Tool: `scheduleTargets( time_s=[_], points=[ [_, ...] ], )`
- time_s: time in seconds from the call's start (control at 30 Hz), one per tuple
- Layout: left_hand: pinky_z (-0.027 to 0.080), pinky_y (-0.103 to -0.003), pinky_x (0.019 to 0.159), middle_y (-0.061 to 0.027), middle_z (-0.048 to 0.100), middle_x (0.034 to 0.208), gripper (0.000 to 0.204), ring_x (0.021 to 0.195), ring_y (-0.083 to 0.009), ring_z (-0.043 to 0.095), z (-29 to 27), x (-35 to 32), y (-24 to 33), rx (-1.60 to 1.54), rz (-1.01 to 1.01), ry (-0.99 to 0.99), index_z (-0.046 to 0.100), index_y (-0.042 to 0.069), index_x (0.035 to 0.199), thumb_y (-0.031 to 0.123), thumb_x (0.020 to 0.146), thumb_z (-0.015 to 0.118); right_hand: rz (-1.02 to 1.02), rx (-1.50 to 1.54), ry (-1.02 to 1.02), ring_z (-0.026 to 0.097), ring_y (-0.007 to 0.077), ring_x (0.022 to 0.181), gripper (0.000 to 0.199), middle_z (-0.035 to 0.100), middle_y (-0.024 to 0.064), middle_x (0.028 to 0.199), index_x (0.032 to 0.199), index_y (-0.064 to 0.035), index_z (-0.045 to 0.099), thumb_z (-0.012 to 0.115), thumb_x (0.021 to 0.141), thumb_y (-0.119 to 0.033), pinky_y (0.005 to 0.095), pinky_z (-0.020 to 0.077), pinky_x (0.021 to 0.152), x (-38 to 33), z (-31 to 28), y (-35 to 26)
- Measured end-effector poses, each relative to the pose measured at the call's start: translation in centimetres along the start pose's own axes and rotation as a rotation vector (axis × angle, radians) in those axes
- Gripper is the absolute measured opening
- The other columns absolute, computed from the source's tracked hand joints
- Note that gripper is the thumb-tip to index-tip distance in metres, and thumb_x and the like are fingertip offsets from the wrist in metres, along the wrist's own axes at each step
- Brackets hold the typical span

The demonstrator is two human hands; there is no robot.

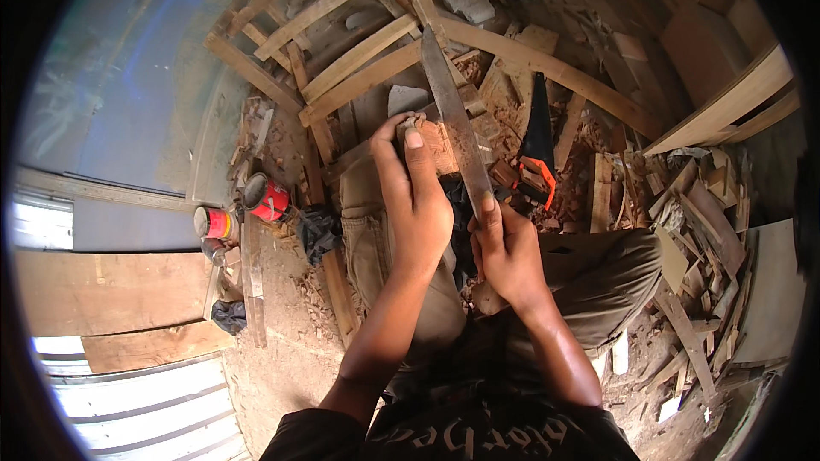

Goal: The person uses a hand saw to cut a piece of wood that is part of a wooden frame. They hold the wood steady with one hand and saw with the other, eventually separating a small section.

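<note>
My left hand (418,205) is closed round a rough, reddish-brown block of wood (438,152), thumb lying along its top and fingers over the far side. In my right hand (510,254) is a machete (454,111), its long worn blade pointing away from me and slightly left. The thumb rests on the blade's base; the grip is mostly hidden in the fist. The blade passes close along the right side of the block; whether they touch I cannot tell. My knees are bent on both sides of the work.
Just right of the machete lies a handsaw (537,141) with an orange and black handle. A wooden slatted frame (359,55) stands ahead. Two paint tins, one red (272,198) and one yellow-red (213,223), sit at left. Wood scraps (705,230) and shavings cover the right side.
</note>
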State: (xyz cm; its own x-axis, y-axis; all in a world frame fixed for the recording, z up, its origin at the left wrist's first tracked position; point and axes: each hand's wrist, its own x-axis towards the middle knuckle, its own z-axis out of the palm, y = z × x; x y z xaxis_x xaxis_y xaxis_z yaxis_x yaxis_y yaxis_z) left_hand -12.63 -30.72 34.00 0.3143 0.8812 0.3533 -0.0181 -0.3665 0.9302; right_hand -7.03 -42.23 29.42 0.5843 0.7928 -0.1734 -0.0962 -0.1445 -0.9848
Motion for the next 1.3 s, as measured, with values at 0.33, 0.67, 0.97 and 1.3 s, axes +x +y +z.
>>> scheduleTargets(
  time_s=[0.33, 0.67, 0.97, 1.3],
  points=[
    [0.043, -0.035, 0.100, -0.0135, 0.057, 0.119, 0.035, 0.111, -0.0208, 0.054, 0.1, -2.2, -0.7, 0.118, 0.103, 0.052, 0.050, -0.002, 0.128, 0.027, 0.112, 0.037, -0.097, -0.164, 0.048, 0.069, 0.0444, 0.072, 0.037, 0.066, 0.0268, 0.072, 0.084, 0.0058, 0.064, 0.050, 0.106, -0.021, 0.0456, 0.0526, 0.065, 1.5, 0.6, -1.5],
    [0.043, -0.037, 0.099, -0.0177, 0.056, 0.118, 0.032, 0.109, -0.0237, 0.055, -1.0, -1.9, -0.5, 0.155, 0.131, -0.003, 0.047, -0.004, 0.127, 0.023, 0.111, 0.038, -0.089, -0.130, 0.032, 0.066, 0.0359, 0.059, 0.040, 0.064, 0.0233, 0.066, 0.084, 0.0056, 0.064, 0.050, 0.106, -0.025, 0.0430, 0.0507, 0.059, 1.5, 1.3, -0.6],
    [0.041, -0.037, 0.106, -0.0054, 0.057, 0.130, 0.033, 0.123, -0.0179, 0.054, -4.0, 3.4, -3.4, -0.359, -0.138, 0.130, 0.055, 0.008, 0.133, 0.022, 0.105, 0.044, -0.013, -0.160, -0.055, 0.062, 0.0262, 0.048, 0.036, 0.060, 0.0143, 0.057, 0.097, 0.0031, 0.062, 0.056, 0.105, -0.031, 0.0378, 0.0477, 0.049, -3.9, -0.3, 1.9],
    [0.046, -0.050, 0.106, -0.0091, 0.058, 0.131, 0.043, 0.121, -0.0225, 0.059, -4.4, -2.3, 1.0, -0.429, -0.363, -0.031, 0.049, 0.003, 0.139, 0.021, 0.102, 0.060, -0.360, -0.454, 0.028, 0.070, 0.0421, 0.075, 0.040, 0.067, 0.0263, 0.091, 0.126, 0.0026, 0.056, 0.066, 0.087, 0.001, 0.0451, 0.0555, 0.061, -3.3, 1.0, -1.1]
  ],
)
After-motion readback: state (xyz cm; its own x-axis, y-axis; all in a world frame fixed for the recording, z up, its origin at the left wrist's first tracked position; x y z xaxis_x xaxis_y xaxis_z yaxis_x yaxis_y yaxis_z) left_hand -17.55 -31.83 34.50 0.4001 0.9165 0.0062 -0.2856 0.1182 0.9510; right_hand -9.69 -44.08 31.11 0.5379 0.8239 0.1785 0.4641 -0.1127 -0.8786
